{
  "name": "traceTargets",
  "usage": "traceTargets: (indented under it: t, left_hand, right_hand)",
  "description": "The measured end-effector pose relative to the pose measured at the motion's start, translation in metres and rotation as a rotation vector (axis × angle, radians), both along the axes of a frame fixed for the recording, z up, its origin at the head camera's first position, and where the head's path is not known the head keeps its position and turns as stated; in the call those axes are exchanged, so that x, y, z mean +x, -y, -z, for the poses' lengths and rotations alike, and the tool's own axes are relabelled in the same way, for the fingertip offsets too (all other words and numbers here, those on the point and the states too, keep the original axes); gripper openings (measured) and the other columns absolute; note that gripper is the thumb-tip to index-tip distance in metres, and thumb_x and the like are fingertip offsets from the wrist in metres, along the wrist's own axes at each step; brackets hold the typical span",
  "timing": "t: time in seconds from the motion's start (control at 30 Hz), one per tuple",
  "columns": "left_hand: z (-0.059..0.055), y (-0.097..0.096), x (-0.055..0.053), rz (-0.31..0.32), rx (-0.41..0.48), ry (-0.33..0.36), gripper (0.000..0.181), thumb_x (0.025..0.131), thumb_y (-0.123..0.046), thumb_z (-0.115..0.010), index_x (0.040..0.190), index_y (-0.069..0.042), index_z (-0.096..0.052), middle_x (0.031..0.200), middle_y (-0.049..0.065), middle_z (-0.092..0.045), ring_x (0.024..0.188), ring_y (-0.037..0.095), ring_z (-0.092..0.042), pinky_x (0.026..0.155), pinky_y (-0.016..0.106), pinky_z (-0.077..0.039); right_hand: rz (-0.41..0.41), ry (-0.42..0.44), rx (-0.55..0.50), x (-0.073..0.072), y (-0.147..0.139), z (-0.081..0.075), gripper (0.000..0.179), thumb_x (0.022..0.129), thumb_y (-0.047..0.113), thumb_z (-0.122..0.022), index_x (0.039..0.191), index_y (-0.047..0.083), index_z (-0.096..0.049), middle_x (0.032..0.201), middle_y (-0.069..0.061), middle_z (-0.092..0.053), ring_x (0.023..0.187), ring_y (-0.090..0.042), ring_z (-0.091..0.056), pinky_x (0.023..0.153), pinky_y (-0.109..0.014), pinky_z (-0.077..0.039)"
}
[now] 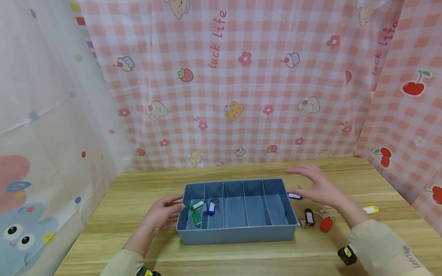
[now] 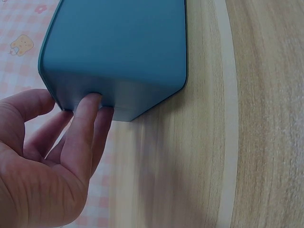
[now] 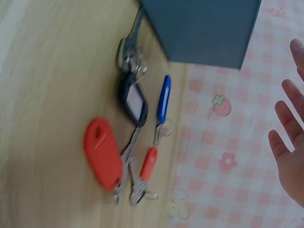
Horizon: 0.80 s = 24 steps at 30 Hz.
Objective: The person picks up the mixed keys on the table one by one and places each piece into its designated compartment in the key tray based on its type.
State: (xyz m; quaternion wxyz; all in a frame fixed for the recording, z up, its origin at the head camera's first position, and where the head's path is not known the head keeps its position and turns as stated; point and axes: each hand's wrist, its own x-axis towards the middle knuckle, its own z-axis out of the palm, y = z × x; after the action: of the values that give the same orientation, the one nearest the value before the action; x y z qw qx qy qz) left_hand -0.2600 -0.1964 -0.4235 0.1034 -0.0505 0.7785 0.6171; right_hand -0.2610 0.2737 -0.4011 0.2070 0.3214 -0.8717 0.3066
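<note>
A blue-grey compartment box (image 1: 235,235) rests on the wooden table, with thin dividers across it. My left hand (image 1: 164,213) holds its left end; in the left wrist view the fingers (image 2: 83,123) bend against the end wall and the thumb lies at the rim. Green key tags (image 1: 196,218) lie in the leftmost compartment, and a blue key tag (image 1: 211,207) with keys in the one beside it. My right hand (image 1: 315,185) hovers past the box's right end, fingers spread, holding nothing. Below it lie a black key tag (image 1: 309,217) and a red key tag (image 1: 326,224).
Another blue key tag (image 1: 294,196) lies close to the box's right end. A yellow key tag (image 1: 371,209) lies farther right, beyond the right wrist. In the right wrist view a second red tag (image 3: 149,163) shows among the keys. Patterned cloth (image 1: 241,92) hangs behind the table.
</note>
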Motion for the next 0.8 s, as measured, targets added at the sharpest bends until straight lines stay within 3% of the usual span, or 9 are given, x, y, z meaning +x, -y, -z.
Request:
traceTargets:
  t: [0.3, 0.8]
  left_hand:
    - [-0.001, -0.001, 0.000, -0.004, -0.004, -0.001, 0.048, 0.096, -0.007, -0.063, 0.142, 0.000, -0.052, 0.128, 0.026, -0.060, 0.099, 0.029, -0.068, 0.075, 0.043, -0.058]
    - [-0.001, -0.001, 0.001, -0.006, -0.020, -0.001, 0.049, 0.096, -0.011, -0.066, 0.142, -0.002, -0.052, 0.128, 0.025, -0.060, 0.100, 0.029, -0.067, 0.076, 0.044, -0.058]
  right_hand:
    - [0.016, 0.033, 0.010, -0.003, -0.015, 0.011, 0.052, 0.079, 0.006, -0.082, 0.128, 0.003, -0.063, 0.128, -0.015, -0.062, 0.118, -0.037, -0.049, 0.094, -0.062, -0.038]
    - [0.027, 0.055, 0.048, -0.010, -0.034, 0.030, 0.050, 0.076, 0.005, -0.084, 0.123, 0.002, -0.066, 0.123, -0.013, -0.066, 0.114, -0.036, -0.053, 0.093, -0.057, -0.039]
